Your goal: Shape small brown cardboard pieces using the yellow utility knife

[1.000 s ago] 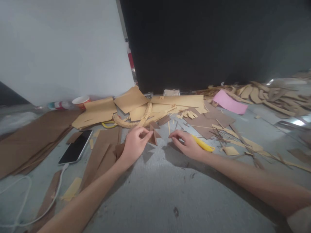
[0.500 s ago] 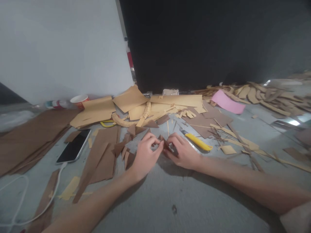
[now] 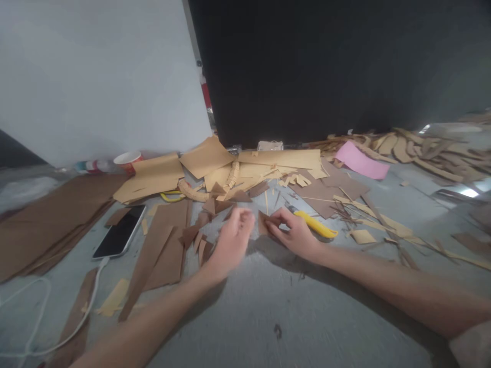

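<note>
Between the thumb and fingers of my right hand (image 3: 293, 236) is a small folded piece of brown cardboard (image 3: 263, 224). My left hand (image 3: 233, 236) is a little to the left, apart from that piece, its fingers loosely curled and blurred, with nothing visible in them. Several small brown cardboard triangles (image 3: 191, 235) lie just beyond and left of my left hand. A yellow utility knife (image 3: 317, 225) rests on the grey table (image 3: 245, 317) beside my right hand, its front end partly hidden behind the fingers.
A phone (image 3: 119, 232) with a white cable (image 3: 94, 296) lies at left, near brown cardboard sheets (image 3: 46, 220). Tan sheets (image 3: 153, 176), a paper cup (image 3: 128, 159) and a coiled tan strip (image 3: 194, 191) are farther back. At right are a pink sheet (image 3: 362, 161) and cut strips (image 3: 402, 151).
My left hand has come off the folded brown piece and moved slightly left. My right hand still holds the piece. The view has shifted slightly.
</note>
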